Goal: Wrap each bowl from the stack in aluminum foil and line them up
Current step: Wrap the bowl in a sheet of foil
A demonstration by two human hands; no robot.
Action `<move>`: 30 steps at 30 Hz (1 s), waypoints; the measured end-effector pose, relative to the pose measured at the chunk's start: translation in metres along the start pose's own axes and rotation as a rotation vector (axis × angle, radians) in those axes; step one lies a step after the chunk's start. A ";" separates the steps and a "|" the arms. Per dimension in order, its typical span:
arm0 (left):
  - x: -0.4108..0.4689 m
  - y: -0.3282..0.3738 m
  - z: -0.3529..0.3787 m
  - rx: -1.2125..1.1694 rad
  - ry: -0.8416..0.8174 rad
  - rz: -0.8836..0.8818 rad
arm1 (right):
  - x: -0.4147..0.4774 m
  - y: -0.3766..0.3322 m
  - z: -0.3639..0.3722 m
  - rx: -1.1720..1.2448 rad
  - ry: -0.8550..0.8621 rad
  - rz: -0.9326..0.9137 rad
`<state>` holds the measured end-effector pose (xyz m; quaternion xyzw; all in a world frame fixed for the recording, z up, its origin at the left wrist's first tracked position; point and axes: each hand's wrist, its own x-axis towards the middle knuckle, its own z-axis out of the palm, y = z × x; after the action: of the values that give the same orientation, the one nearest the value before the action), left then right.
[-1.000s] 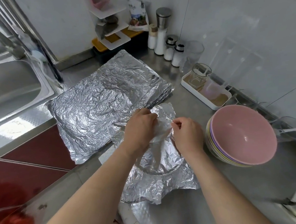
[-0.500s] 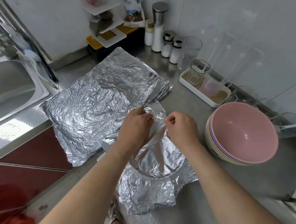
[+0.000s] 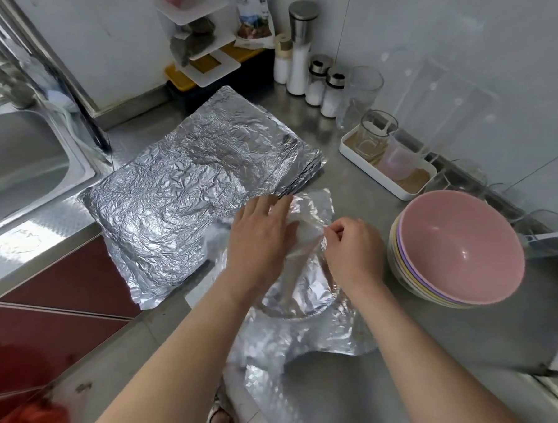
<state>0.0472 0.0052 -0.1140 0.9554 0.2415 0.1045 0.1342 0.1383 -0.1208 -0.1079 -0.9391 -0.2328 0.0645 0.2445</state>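
A bowl hidden under a crumpled foil sheet (image 3: 306, 326) sits on the steel counter in front of me; only its round rim shows through the foil. My left hand (image 3: 260, 241) lies flat on the sheet's far left part, fingers spread. My right hand (image 3: 350, 249) pinches the foil's far edge between thumb and fingers. To the right stands the stack of bowls (image 3: 460, 250), pink on top, tilted toward me. A pile of flat foil sheets (image 3: 189, 196) lies at the back left.
A sink (image 3: 19, 160) is at the far left. Shakers and a glass (image 3: 358, 94) line the back wall. A white tray (image 3: 388, 163) with cups stands behind the bowl stack. The counter's front edge runs below my arms.
My left hand has opened from a pinch and now presses flat on the foil, slightly further back. My right hand keeps its pinch on the foil edge. The camera has shifted a little.
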 end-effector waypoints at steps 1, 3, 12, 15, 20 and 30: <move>-0.007 -0.001 -0.002 0.003 0.029 -0.048 | -0.002 0.002 0.002 0.043 0.019 0.031; -0.026 -0.003 -0.003 -0.015 0.059 -0.125 | -0.006 0.007 0.005 0.162 0.046 0.086; -0.054 -0.006 0.008 -0.133 0.021 -0.238 | -0.022 0.012 0.005 0.343 0.010 0.132; -0.062 -0.004 0.015 -0.096 0.027 -0.233 | -0.026 0.015 0.008 0.263 0.014 0.088; -0.065 -0.002 0.013 -0.060 0.036 -0.234 | -0.024 0.018 0.003 0.306 -0.023 0.085; -0.052 0.048 0.008 0.041 -0.128 -0.034 | 0.023 0.032 0.006 0.375 -0.467 -0.038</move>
<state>0.0250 -0.0629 -0.1134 0.9584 0.2507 0.0359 0.1314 0.1703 -0.1323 -0.1294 -0.8328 -0.2843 0.3160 0.3547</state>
